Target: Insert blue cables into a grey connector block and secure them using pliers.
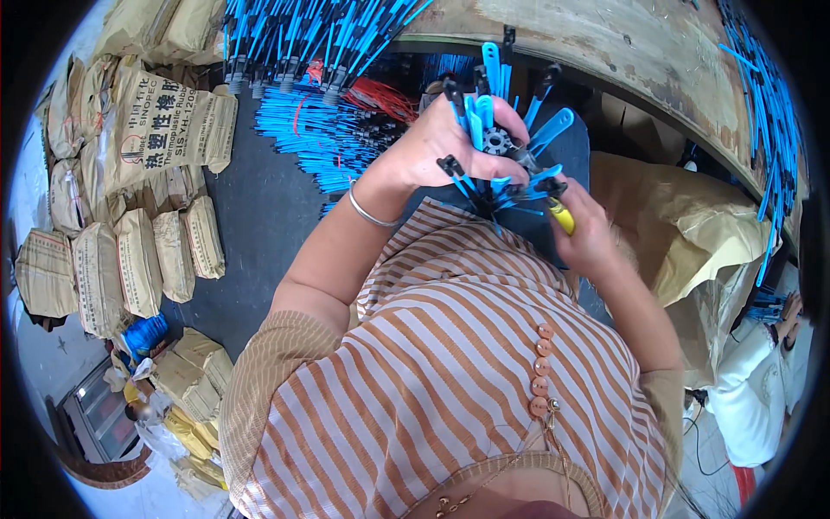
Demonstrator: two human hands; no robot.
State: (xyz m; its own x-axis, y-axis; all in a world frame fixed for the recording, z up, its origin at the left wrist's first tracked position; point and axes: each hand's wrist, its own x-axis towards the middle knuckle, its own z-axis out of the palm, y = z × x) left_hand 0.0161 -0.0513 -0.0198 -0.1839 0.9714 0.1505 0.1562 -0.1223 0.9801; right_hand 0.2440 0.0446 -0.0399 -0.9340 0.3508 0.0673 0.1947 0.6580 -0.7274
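Note:
My left hand [432, 149] is wrapped round a black, toothed hub [496, 141]. Flat blue arms [553, 130] with black ends fan out from that hub, some up, others down. On the other side, my right hand [590, 229] is closed on a pair of pliers with a yellow handle [562, 216]. The metal head of the pliers lies among the blue arms, close beside the hub. Fingers and arms partly hide the jaws, so I cannot tell what they grip.
Bundles of blue rods with black ends [320, 39] lie ahead on the left, and more rods [761, 112] hang at the right. A wooden bench [553, 22] runs across the far side. Brown sacks [138, 259] are stacked left; crumpled brown paper [692, 225] and another person's sleeve [748, 398] are right.

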